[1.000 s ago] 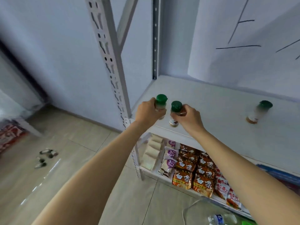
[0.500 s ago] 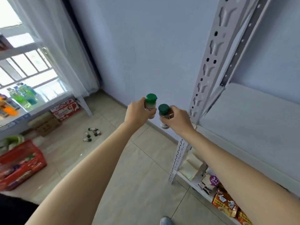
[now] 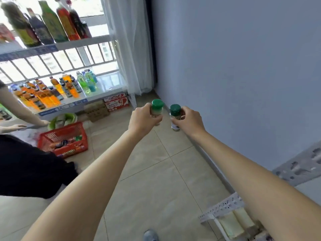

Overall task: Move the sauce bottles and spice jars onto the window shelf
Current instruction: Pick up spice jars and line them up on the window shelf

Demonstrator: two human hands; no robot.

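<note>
- Foreground, by the wall: the corner of a white metal rack (image 3: 224, 208) juts in at lower right, pale packets on its bottom tier, while the toe of a grey shoe (image 3: 150, 235) points across the tiled floor toward the window.
- Both bare arms are stretched out ahead at chest height. The left hand (image 3: 144, 120) has its fingers wrapped round a pale spice jar (image 3: 156, 111) with a green cap; the right hand (image 3: 189, 120) pinches a clear spice jar (image 3: 175, 117), also green-capped, by its side. Both jars are carried upright and just apart, presumably so that nothing spills and they do not knock together.
- To the left, a red basket (image 3: 64, 139) full of packets stands on the floor beside a second person in a black top (image 3: 26, 166), whose hands reach down near it, apparently sorting stock.
- Farther off, cardboard boxes (image 3: 107, 106) sit under the window shelf (image 3: 73, 102), whose lower tier is crowded with orange, green and blue drink bottles (image 3: 52, 89) but shows bare surface at its right end, the likeliest landing spot for the jars.
- Farthest, tall sauce bottles (image 3: 46, 21) line the upper tier against the bright glass; their labels are too blurred to read. A sheer curtain (image 3: 128, 40) hangs at the corner.
- The jars are mid-carry, well short of the shelf.
</note>
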